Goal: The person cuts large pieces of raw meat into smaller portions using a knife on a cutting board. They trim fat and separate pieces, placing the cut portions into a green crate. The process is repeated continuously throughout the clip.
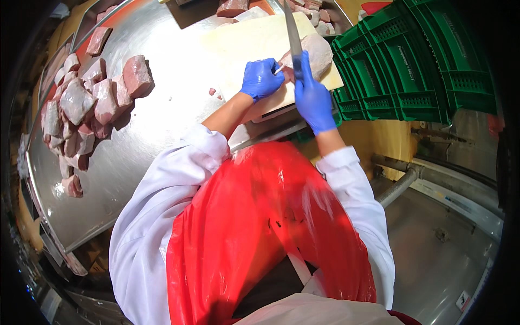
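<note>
A large pale piece of meat point(318, 53) lies at the right end of a cream cutting board point(238, 46). My left hand point(262, 79), in a blue glove, is closed at the meat's left edge, its fingertips pinching that edge. In my blue-gloved right hand point(313, 103) is a knife point(293, 35), its long blade pointing away from me, over the meat's near left part. The right fingers are wrapped around the handle, which they mostly hide. Two small meat scraps point(213, 91) lie left of the board.
Cut meat chunks point(78, 103) are heaped on the left of the steel table point(157, 119). More meat point(233, 7) lies beyond the board. Green plastic crates point(401, 59) stand close on the right. Metal rails point(403, 184) run below them at lower right.
</note>
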Demonstrator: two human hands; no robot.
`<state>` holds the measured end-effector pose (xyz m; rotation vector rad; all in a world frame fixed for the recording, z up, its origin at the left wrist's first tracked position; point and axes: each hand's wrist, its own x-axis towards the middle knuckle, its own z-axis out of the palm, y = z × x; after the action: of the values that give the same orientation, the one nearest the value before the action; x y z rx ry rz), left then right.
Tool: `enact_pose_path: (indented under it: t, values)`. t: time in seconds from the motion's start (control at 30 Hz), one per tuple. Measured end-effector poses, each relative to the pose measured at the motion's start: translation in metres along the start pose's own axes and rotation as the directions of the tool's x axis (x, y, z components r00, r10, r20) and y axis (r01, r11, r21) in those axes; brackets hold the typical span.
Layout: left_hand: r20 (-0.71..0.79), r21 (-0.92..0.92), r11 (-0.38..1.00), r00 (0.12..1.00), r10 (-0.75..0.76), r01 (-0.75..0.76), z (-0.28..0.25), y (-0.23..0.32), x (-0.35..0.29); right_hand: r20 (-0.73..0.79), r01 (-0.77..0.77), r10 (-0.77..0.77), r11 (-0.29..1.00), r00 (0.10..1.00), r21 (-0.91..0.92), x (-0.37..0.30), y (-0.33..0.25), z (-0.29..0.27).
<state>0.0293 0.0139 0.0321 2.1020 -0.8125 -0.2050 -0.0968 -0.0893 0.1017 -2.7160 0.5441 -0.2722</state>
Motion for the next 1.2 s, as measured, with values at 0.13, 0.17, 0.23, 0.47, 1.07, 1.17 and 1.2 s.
enact_pose_path:
  t: [0.13, 0.17, 0.23, 0.47, 1.07, 1.17, 1.2]
  values:
    - [0.007, -0.025, 0.998, 0.998, 0.060, -0.059, 0.002, -0.003, -0.001, 0.119, -0.105, 0.118, 0.989, 0.986, -0.104, -0.009, -0.020, 0.010]
    - [-0.004, -0.037, 0.997, 0.998, 0.064, -0.064, 0.001, -0.008, -0.002, 0.199, -0.098, 0.141, 0.972, 0.970, -0.213, -0.023, -0.024, 0.011]
    - [-0.077, 0.009, 0.993, 0.990, 0.116, -0.115, -0.001, -0.016, -0.004, 0.246, -0.099, 0.164, 0.961, 0.955, -0.257, -0.060, -0.032, 0.001]
    - [0.026, 0.143, 0.990, 1.000, 0.011, -0.014, -0.044, -0.037, 0.004, 0.324, -0.149, 0.202, 0.972, 0.924, -0.180, -0.156, -0.023, -0.032]
    - [-0.041, 0.312, 0.917, 0.961, 0.273, -0.247, -0.013, -0.050, 0.052, 0.311, -0.145, 0.227, 0.954, 0.923, -0.263, -0.059, -0.047, 0.015]
    - [-0.078, 0.176, 0.982, 0.993, 0.087, -0.072, -0.033, -0.079, 0.099, 0.369, -0.129, 0.223, 0.956, 0.903, -0.263, -0.118, -0.034, -0.015]
    - [-0.226, 0.280, 0.955, 0.960, 0.165, -0.098, -0.037, -0.071, 0.095, 0.388, -0.129, 0.198, 0.972, 0.900, -0.198, -0.136, -0.022, -0.022]
